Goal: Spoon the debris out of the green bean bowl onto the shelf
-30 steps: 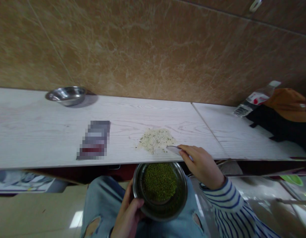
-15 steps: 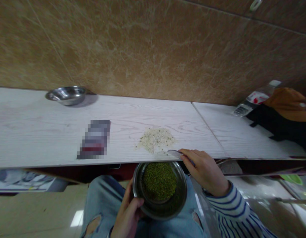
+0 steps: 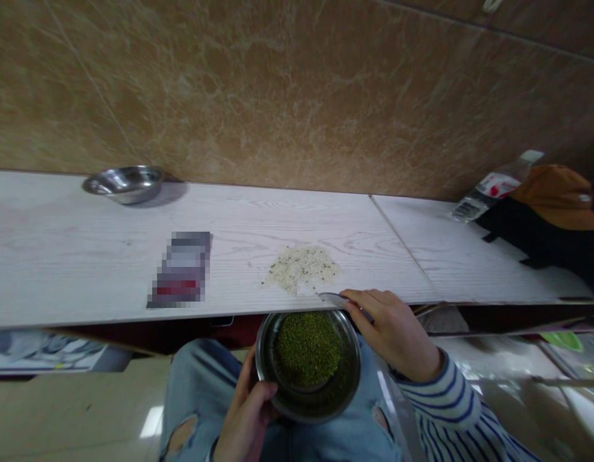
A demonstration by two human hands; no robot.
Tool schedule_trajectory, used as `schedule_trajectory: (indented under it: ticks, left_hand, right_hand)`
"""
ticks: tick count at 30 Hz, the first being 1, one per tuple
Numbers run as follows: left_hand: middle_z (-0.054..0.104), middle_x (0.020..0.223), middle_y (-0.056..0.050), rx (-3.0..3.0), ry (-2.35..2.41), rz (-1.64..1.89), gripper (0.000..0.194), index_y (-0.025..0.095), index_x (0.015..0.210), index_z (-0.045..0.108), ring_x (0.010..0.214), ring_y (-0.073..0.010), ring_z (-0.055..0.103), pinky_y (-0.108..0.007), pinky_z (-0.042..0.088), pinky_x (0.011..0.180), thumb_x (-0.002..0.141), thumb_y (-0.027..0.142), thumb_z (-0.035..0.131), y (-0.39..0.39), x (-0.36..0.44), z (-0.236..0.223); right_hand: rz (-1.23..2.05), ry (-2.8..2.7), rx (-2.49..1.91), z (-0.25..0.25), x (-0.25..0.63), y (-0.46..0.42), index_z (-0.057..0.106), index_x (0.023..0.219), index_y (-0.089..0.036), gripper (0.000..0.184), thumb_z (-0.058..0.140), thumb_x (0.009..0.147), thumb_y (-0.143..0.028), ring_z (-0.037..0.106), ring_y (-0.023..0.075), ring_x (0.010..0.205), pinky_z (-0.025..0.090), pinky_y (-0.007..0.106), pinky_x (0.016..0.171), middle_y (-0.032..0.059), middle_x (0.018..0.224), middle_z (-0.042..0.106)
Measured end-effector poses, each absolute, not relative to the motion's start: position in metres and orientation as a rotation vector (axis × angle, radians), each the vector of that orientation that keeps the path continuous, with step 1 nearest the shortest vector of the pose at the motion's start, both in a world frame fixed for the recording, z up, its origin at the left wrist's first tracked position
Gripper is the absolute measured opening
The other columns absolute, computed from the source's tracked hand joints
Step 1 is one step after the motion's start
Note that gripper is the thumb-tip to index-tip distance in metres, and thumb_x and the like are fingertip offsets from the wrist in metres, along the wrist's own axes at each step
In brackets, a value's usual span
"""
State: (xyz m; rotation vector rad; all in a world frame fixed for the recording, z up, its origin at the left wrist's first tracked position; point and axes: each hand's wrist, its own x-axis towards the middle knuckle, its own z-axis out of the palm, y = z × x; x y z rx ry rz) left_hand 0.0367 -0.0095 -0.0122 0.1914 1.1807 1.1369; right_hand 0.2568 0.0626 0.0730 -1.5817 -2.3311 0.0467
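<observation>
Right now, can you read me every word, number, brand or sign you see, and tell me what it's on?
None can be read.
Bottle label: red and white, too blurred to read.
Grey rectangle: covered in big pixels, so any writing is hidden.
Cap: a pale mark, too small to make out.

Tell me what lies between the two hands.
In the head view, a metal bowl holding green beans lies there: the left hand grips its rim, the right hand holds a utensil.
</observation>
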Motion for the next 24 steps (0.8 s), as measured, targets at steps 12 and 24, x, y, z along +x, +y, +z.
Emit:
schedule_trajectory:
  ticks: [12,24]
  left_hand:
    - [0.062,0.122,-0.006,0.175,1.185,1.135,0.072,0.029,0.132,0.051,0.1,-0.0274,0.058,-0.032,0.049,0.062,0.062,0.017,0.061,-0.01,0.037,-0.01]
    - [0.056,0.133,-0.007,0.192,1.151,1.148,0.075,0.029,0.137,0.046,0.101,-0.0273,0.056,-0.032,0.049,0.062,0.064,0.018,0.061,-0.009,0.037,-0.012]
  right_hand:
    - [0.066,-2.338,-1.558,0.075,0.265,0.054,0.063,0.11,-0.022,0.026,0.042,0.096,-0.03,0.065,0.0189,0.086,0.048,0.036,0.077,0.0052,0.096,0.072]
    - [0.004,-2.378,-1.591,0.08,0.231,0.078,0.063,0.111,-0.021,0.026,0.043,0.095,-0.026,0.064,0.0193,0.084,0.044,0.034,0.075,0.0055,0.091,0.072]
